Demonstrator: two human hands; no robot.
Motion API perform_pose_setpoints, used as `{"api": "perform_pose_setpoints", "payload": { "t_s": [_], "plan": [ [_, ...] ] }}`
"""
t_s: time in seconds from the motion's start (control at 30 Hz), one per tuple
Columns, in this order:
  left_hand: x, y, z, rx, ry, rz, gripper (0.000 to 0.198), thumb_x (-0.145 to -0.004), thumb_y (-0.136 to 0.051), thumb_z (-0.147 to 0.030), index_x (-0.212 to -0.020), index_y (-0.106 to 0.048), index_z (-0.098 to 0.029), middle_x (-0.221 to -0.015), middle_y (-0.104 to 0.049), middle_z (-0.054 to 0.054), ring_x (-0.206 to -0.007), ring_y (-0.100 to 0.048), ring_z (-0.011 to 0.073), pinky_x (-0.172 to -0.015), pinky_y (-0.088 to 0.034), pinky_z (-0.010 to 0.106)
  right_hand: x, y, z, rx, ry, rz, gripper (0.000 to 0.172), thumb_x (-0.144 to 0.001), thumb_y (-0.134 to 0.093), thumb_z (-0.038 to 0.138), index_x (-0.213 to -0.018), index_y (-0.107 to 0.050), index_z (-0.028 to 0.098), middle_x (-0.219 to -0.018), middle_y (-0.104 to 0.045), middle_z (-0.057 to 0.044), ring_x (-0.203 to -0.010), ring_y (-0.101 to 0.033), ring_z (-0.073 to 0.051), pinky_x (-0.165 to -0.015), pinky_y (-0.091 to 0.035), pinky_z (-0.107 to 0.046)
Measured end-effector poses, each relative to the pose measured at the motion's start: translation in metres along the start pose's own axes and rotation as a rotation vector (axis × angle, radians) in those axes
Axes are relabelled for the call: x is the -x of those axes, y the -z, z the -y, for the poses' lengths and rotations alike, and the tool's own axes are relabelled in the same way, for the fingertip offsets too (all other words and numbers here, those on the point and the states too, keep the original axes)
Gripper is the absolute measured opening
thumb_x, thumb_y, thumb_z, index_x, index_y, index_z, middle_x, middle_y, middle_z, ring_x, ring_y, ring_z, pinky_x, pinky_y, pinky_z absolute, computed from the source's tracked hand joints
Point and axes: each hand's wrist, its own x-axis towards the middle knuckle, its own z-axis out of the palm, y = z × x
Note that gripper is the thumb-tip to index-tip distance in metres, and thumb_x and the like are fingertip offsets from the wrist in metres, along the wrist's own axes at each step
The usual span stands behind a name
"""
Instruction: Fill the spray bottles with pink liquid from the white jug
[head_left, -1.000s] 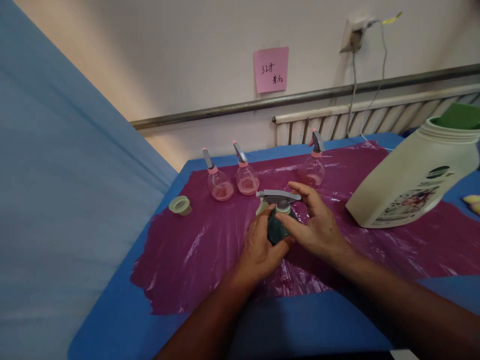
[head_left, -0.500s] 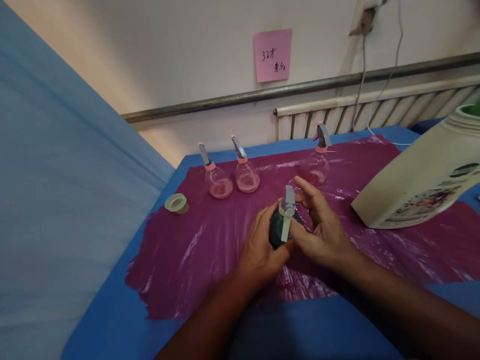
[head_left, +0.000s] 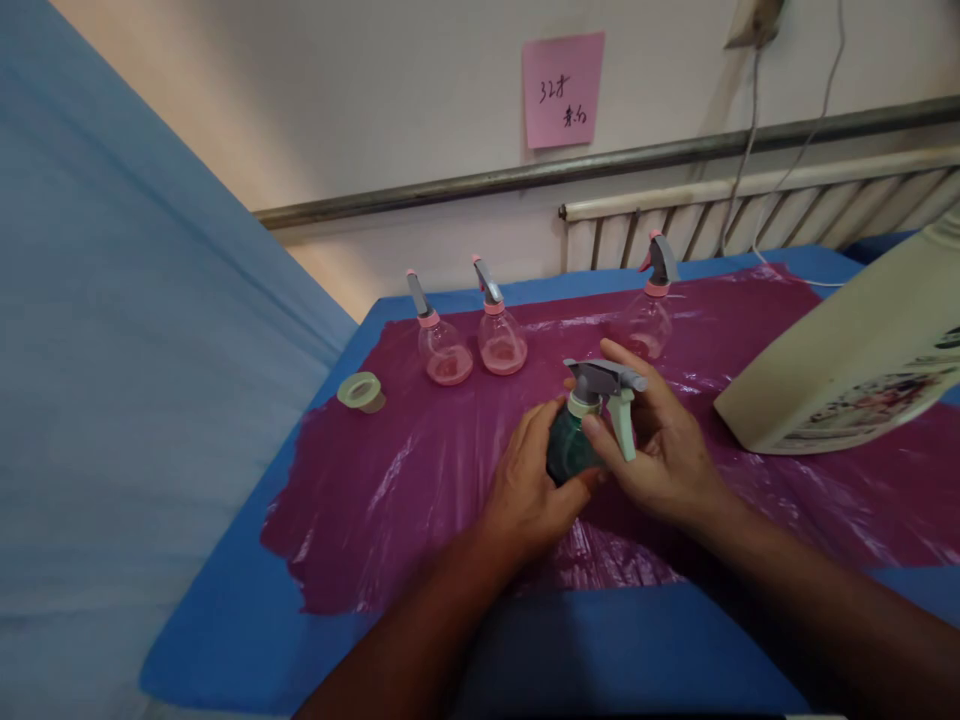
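Note:
A dark green spray bottle with a grey head and a pale green trigger stands upright between my hands. My left hand is wrapped round its body from the left. At its neck, my right hand has the thumb against the collar below the spray head; its other fingers are partly hidden behind the head and trigger. Beyond them, a clear spray bottle with a pink collar stands behind my right fingers. Two more such bottles, one at the left and one beside it, hold a little pink liquid.
A large cream jug stands at the right. A small translucent cap lies at the left on the purple plastic sheet, which covers part of the blue table. A blue curtain hangs at the left; a pipe and radiator run behind.
The spray head on the green bottle has turned, its nozzle and trigger swinging from facing me to pointing right. My right hand has turned with it; my left hand still holds the body.

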Motion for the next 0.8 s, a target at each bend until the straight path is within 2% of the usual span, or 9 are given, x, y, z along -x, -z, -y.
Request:
{"api": "perform_pose_setpoints", "payload": {
  "t_s": [0.07, 0.17, 0.4, 0.53, 0.63, 0.8],
  "plan": [
    [0.0, -0.001, 0.001, 0.008, -0.006, 0.0, 0.078, -0.096, -0.088, -0.034, -0.165, -0.052, -0.03, -0.164, -0.064, 0.013, -0.152, -0.063, 0.0383, -0.131, -0.051, 0.061, 0.0, -0.001, -0.003, 0.016, 0.009, 0.006, 0.071, -0.103, -0.083, 0.037, -0.169, -0.057, 0.036, -0.15, -0.079, -0.01, -0.13, -0.081, -0.03, -0.118, -0.064, -0.057],
    [0.0, -0.001, 0.003, 0.015, 0.0, 0.013, 0.08, -0.095, -0.088, -0.031, -0.166, -0.052, -0.03, -0.166, -0.062, 0.013, -0.156, -0.061, 0.0386, -0.133, -0.049, 0.061, -0.001, -0.001, -0.003, 0.043, 0.052, -0.05, 0.055, -0.103, -0.084, 0.038, -0.156, -0.068, 0.035, -0.142, -0.082, -0.007, -0.124, -0.082, -0.028, -0.116, -0.065, -0.054],
    [0.001, -0.001, 0.006, -0.002, -0.015, 0.027, 0.084, -0.094, -0.092, -0.035, -0.167, -0.051, -0.031, -0.166, -0.063, 0.012, -0.155, -0.061, 0.0375, -0.133, -0.05, 0.06, -0.007, 0.008, 0.033, 0.033, 0.094, -0.186, 0.036, -0.102, -0.087, 0.041, -0.135, -0.081, 0.031, -0.119, -0.088, -0.007, -0.101, -0.085, -0.026, -0.092, -0.073, -0.045],
    [0.001, -0.002, 0.006, -0.006, 0.008, 0.03, 0.086, -0.095, -0.093, -0.042, -0.17, -0.05, -0.033, -0.168, -0.062, 0.012, -0.157, -0.06, 0.0387, -0.133, -0.05, 0.061, -0.009, 0.014, 0.049, 0.044, 0.125, -0.228, 0.036, -0.098, -0.091, 0.04, -0.131, -0.083, 0.029, -0.118, -0.089, -0.008, -0.099, -0.086, -0.026, -0.088, -0.074, -0.043],
    [0.002, -0.003, 0.005, -0.006, -0.002, 0.021, 0.088, -0.093, -0.095, -0.039, -0.169, -0.051, -0.033, -0.168, -0.062, 0.012, -0.157, -0.06, 0.0384, -0.133, -0.05, 0.062, -0.012, 0.019, 0.056, 0.044, 0.171, -0.292, 0.032, -0.092, -0.096, 0.037, -0.12, -0.085, 0.025, -0.117, -0.09, -0.011, -0.098, -0.087, -0.028, -0.086, -0.074, -0.042],
    [0.002, -0.004, 0.004, -0.016, 0.006, 0.023, 0.085, -0.094, -0.095, -0.042, -0.168, -0.054, -0.033, -0.169, -0.062, 0.012, -0.158, -0.059, 0.0392, -0.135, -0.048, 0.063, -0.02, 0.033, 0.065, -0.001, 0.243, -0.338, 0.026, -0.088, -0.098, 0.03, -0.111, -0.087, 0.03, -0.115, -0.089, -0.006, -0.1, -0.085, -0.028, -0.09, -0.072, -0.045]
  ]
}}
